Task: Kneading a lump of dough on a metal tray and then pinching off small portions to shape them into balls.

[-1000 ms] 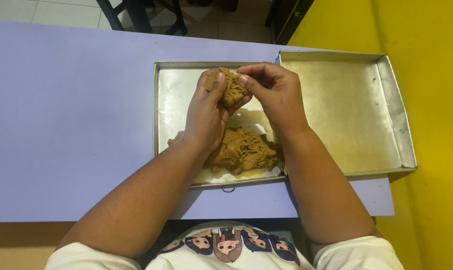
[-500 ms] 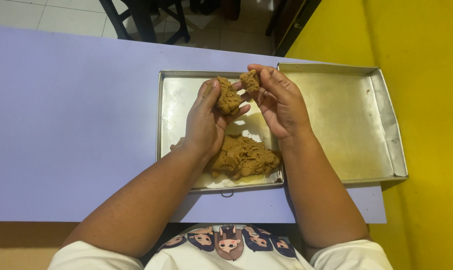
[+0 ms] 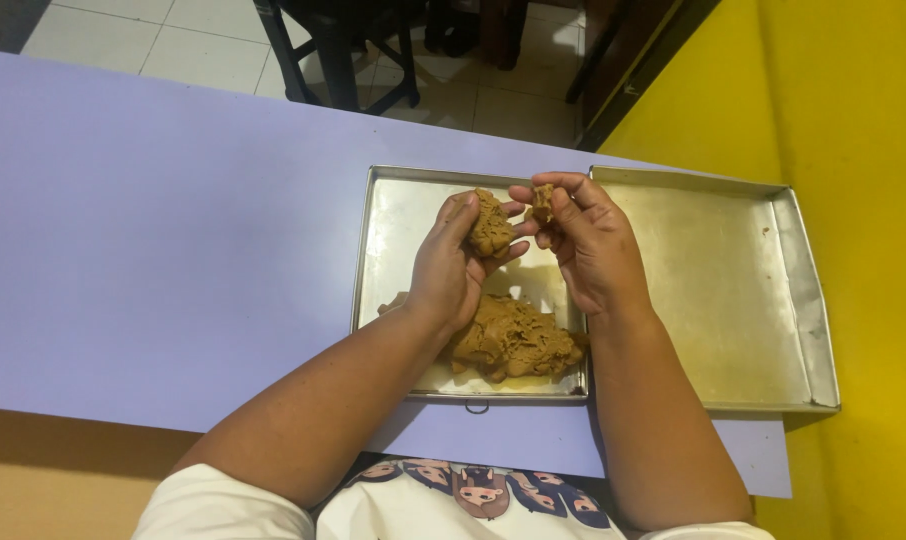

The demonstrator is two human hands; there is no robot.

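We look down at our two bare hands over a purple table; two shallow metal trays sit side by side on it, the left tray under our hands and the right tray at 3 o'clock from it, the two touching along their long edges.

Our left hand is curled shut around a lump of brown dough, held above the far half of the left tray; our right hand is just beside it at 3 o'clock, with thumb and fingertips pinched together on a small piece of dough; the two pieces sit close but apart, with a narrow gap between them.

The big mound of dough lies in the near half of the left tray, at 6 o'clock from our hands, partly hidden by the left wrist.

As we judge it, the work is at an early stage; only this one small piece is split off; most of the dough is unportioned in the mound and the lump; the right tray holds no shaped pieces, only a faint sheen on its floor.

Beyond the table, at 12 o'clock, we see dark chair legs on a tiled floor; a yellow wall runs along the 3 o'clock side.
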